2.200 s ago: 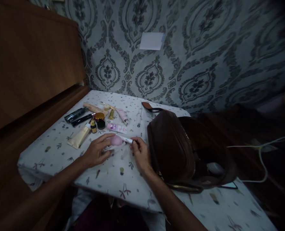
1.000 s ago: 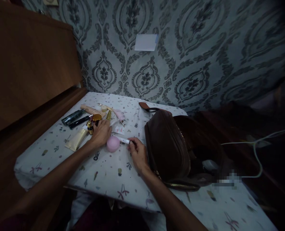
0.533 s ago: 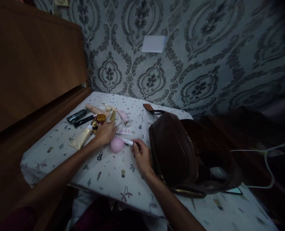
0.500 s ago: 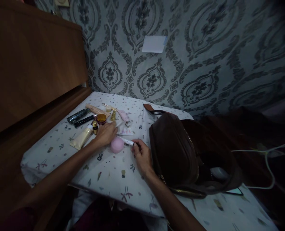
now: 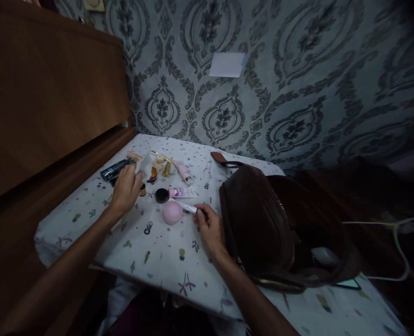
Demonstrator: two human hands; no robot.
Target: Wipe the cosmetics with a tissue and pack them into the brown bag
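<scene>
Bedsheet (image 5: 157, 254) bears white tube (image 5: 185, 207), seemingly touching right hand (image 5: 210, 227).

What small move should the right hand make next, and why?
Probably pinch and lift the white tube: the right hand touches its end, it lies loose beside the pink sponge, and the left hand holds a white sheet.

There is one view, from a camera on my head. It looks forward and down along my forearms onto the counter (image 5: 157, 252), near enough that my left hand (image 5: 125, 189) and right hand (image 5: 209, 228) sit low in the middle. It faces the patterned wall (image 5: 298, 93), with a wooden panel (image 5: 52, 93) on my left.
</scene>
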